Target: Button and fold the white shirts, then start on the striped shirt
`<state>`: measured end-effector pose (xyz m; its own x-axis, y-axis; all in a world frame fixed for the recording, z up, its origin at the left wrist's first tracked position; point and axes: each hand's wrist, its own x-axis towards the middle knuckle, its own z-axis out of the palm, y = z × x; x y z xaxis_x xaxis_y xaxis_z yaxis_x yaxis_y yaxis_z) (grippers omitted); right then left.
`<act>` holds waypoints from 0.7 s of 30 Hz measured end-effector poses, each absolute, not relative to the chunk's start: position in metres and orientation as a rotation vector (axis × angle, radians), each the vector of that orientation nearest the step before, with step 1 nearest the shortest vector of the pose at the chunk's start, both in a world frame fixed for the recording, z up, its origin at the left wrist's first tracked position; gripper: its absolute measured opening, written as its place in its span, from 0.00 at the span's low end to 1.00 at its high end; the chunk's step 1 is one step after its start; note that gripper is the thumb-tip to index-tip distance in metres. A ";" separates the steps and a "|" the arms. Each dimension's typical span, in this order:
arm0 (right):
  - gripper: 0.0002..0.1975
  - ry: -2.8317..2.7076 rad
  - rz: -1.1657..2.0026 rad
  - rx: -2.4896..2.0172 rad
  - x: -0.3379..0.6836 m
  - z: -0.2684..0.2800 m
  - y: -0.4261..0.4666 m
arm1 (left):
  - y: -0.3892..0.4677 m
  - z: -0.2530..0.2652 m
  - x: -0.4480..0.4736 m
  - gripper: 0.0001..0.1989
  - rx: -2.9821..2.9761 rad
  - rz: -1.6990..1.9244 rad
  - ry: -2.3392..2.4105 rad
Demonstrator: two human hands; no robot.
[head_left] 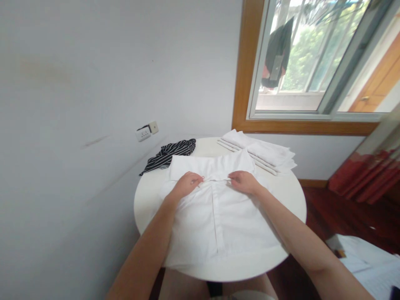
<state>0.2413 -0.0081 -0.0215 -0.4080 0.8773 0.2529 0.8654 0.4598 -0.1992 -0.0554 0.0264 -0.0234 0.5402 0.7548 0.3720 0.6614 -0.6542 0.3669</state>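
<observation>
A white shirt (200, 225) lies spread on the round white table (243, 271), a placket-like strip running down its middle. Its far part forms a wide band of cloth (212, 164) across the top. My left hand (188, 183) pinches the cloth at the band's near edge, left of the strip. To the right of the strip, my right hand (243, 181) grips the same edge between thumb and fingers. Both forearms reach over the shirt's sides.
A stack of folded white cloths (259, 150) sits at the table's back right. Black striped fabric (170, 154) lies crumpled at the back left, by the wall with a socket (143, 133). White items (368, 260) are low at right, near a red and cream curtain (356, 171).
</observation>
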 end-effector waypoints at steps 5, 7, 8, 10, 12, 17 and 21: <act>0.23 -2.405 -0.095 -1.662 0.227 -0.008 0.010 | 0.041 -0.014 -0.039 0.19 2.719 0.692 1.422; 0.22 -2.411 -0.165 -1.667 0.216 -0.003 0.027 | 0.053 -0.010 -0.030 0.16 2.796 0.774 1.503; 0.21 -2.409 -0.192 -1.638 0.209 -0.002 0.038 | 0.060 -0.009 -0.026 0.14 2.817 0.824 1.537; 0.18 -2.422 -0.195 -1.575 0.194 -0.003 0.059 | 0.076 -0.011 -0.019 0.12 2.835 0.885 1.588; 0.19 -2.416 -0.154 -1.588 0.179 -0.009 0.078 | 0.091 -0.017 -0.017 0.14 2.856 0.881 1.632; 0.24 -2.376 0.054 -1.749 0.157 -0.035 0.103 | 0.113 -0.041 -0.028 0.20 2.904 0.671 1.699; 0.30 -2.290 0.153 -1.870 0.158 -0.049 0.109 | 0.117 -0.057 -0.036 0.24 2.680 0.556 1.992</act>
<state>0.1582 0.1090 -0.0491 -0.1925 0.9785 0.0746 0.9598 0.2036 -0.1934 -0.0365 0.1168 -0.0568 0.2645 0.8784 0.3980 0.9576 -0.2881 -0.0007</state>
